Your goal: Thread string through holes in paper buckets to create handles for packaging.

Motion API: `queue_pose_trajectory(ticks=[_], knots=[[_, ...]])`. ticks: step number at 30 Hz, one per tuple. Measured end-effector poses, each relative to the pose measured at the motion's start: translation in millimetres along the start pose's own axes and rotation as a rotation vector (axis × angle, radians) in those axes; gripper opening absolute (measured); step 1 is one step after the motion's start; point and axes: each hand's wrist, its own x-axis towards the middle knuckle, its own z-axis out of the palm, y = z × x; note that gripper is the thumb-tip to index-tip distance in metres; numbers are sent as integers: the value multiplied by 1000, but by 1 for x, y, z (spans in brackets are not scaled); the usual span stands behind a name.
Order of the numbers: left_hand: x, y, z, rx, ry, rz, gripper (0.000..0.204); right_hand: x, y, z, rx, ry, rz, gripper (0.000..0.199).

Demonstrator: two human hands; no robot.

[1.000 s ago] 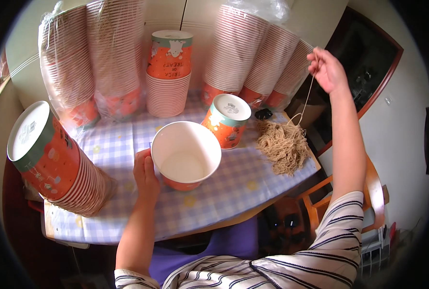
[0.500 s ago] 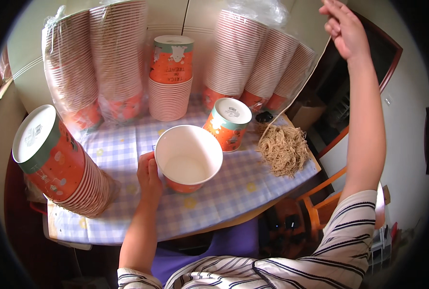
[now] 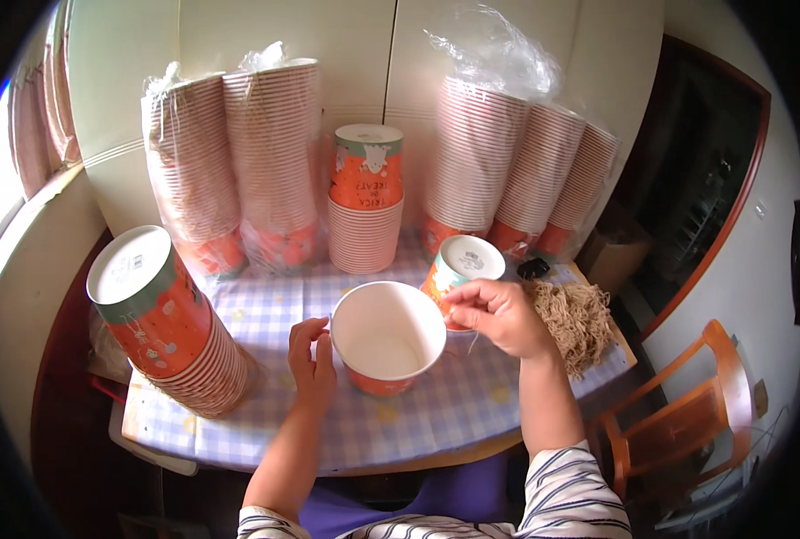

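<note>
A white-lined orange paper bucket [image 3: 389, 331] stands mouth up on the table in front of me. Beside its left wall is my left hand [image 3: 313, 364], fingers bent and tips close together near the rim; what they pinch, if anything, is too small to make out. My right hand [image 3: 500, 316] is at the bucket's right rim, thumb and forefinger pinched on a thin strand of twine [image 3: 473, 340], only faintly visible. Behind that hand stands an upside-down orange and green bucket [image 3: 472, 259], partly covered. A tangled tan twine bundle [image 3: 572, 328] lies right of it.
A nested bucket stack [image 3: 171, 323] leans at the left. Another stack [image 3: 366, 202] stands at the back, between plastic-wrapped stacks at left [image 3: 269, 153] and right [image 3: 481, 153]. A checked cloth [image 3: 274, 422] covers the table. A wooden chair [image 3: 678, 422] is at the right.
My right hand has come down from high at the upper right, where it held a strand stretched from the bundle, to the bucket's right rim. My left hand's fingers have shifted slightly beside the bucket.
</note>
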Motion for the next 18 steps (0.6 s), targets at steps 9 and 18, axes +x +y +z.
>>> queue_pose_trajectory(ticks=[9,18], knots=[[39,118,24,78,-592,117,25,5,-11,11,-583,-85,-464,27],[64,102,40,-112,-962,-492,43,12,-10,15,-729,-79,-530,32]])
